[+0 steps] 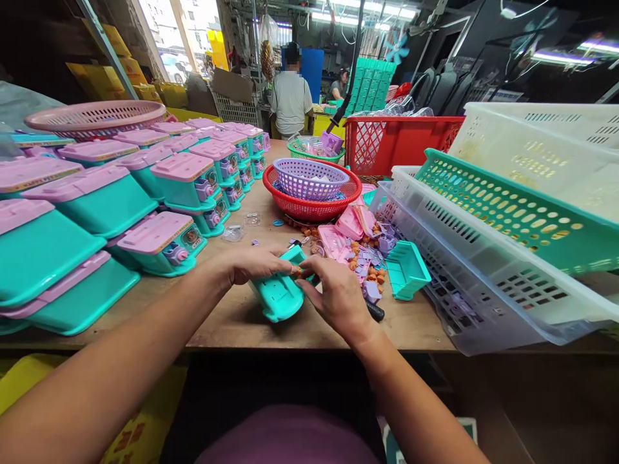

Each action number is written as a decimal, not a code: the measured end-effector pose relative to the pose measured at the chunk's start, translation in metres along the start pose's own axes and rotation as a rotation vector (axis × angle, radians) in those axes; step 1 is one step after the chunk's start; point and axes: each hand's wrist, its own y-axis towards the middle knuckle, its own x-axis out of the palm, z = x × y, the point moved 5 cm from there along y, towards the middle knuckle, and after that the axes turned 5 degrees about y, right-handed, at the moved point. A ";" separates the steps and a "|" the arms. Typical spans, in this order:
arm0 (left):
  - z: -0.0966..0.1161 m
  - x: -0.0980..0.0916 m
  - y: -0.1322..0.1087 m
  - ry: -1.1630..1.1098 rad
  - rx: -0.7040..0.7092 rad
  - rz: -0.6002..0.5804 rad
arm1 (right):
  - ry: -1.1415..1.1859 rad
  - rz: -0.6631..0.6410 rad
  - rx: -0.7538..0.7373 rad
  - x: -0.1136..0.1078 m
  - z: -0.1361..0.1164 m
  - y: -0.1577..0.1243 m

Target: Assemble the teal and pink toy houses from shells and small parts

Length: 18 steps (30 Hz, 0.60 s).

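A teal plastic toy housing (279, 295) is tilted just above the near part of the table. My left hand (261, 264) is closed on its upper side, fingers over the edge. My right hand (336, 290) is closed at the housing's right end, its thumb and fingertips pinching a small orange plastic piece (296, 271) against it. How far that piece sits in the housing is hidden by the fingers. Right of my right hand lie loose orange pieces (376, 275), pink panels (333, 241) and a second teal housing (407, 270). A black handle (374, 311) pokes out beside my right wrist.
Stacked teal boxes with pink lids (155, 233) fill the left side. A purple basket (310, 179) sits in a red basket (313, 209) ahead. White (483, 232) and green crates (522, 212) line the right. Two people, one in a grey shirt (291, 100), are in the background.
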 end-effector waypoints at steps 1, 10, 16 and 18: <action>-0.001 0.000 0.000 -0.007 -0.008 0.006 | 0.018 0.010 0.000 -0.001 0.000 -0.002; 0.003 0.005 0.000 -0.003 -0.011 0.007 | -0.125 0.043 0.075 -0.006 -0.006 -0.004; 0.003 0.009 -0.001 -0.020 0.003 -0.029 | -0.321 0.017 0.182 -0.003 -0.011 -0.008; 0.002 0.008 -0.001 -0.006 -0.001 -0.038 | -0.346 0.022 0.202 -0.001 -0.014 -0.008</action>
